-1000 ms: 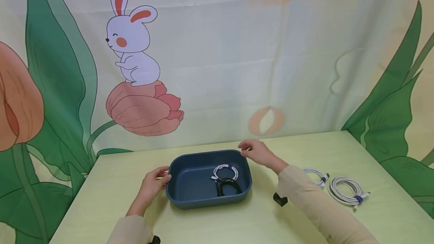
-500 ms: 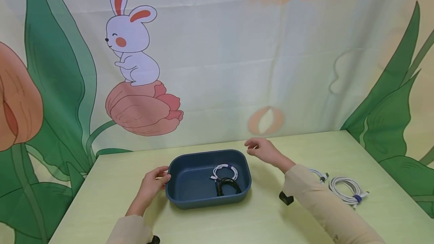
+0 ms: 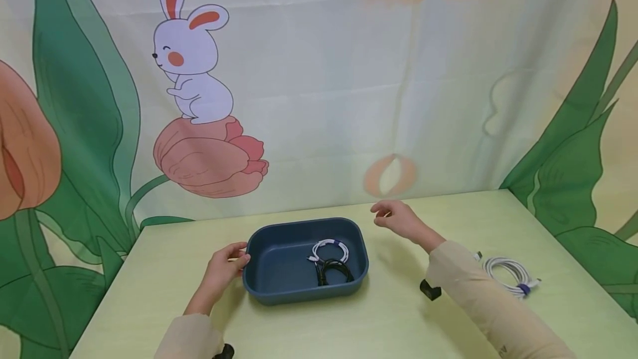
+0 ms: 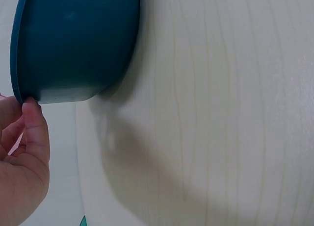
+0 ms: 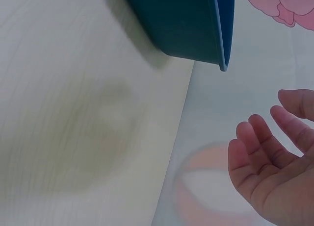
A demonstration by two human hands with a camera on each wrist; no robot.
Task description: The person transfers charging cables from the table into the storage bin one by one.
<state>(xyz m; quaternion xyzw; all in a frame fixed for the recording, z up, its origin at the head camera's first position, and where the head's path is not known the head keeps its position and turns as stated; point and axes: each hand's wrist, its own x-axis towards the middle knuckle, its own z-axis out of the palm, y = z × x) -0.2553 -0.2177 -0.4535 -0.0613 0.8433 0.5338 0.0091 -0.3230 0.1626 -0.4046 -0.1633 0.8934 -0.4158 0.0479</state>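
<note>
A dark blue rectangular tray (image 3: 279, 270) sits on the table. Inside its right half lie a coiled white cable (image 3: 344, 246) with a purple tie and a coiled black cable (image 3: 336, 263). My left hand (image 3: 222, 265) holds the tray's left end, thumb and fingers at the rim; the left wrist view shows the fingertips (image 4: 33, 108) against the rim edge. My right hand (image 3: 400, 219) hovers beyond the tray's far right corner, apart from it. Its fingers are loosely bent with nothing in them, as the right wrist view also shows.
To the right, a thicker coiled white cable (image 3: 515, 274) with a blue tie lies on the pale table (image 3: 309, 331). Another cable end (image 3: 477, 256) peeks out from behind the right sleeve (image 3: 478, 292). A printed curtain (image 3: 309, 98) hangs behind the table.
My right hand has left the tray's far right corner and moved rightward, its sleeve covering more of the nearer white cable. The left hand and the tray have stayed in place.
</note>
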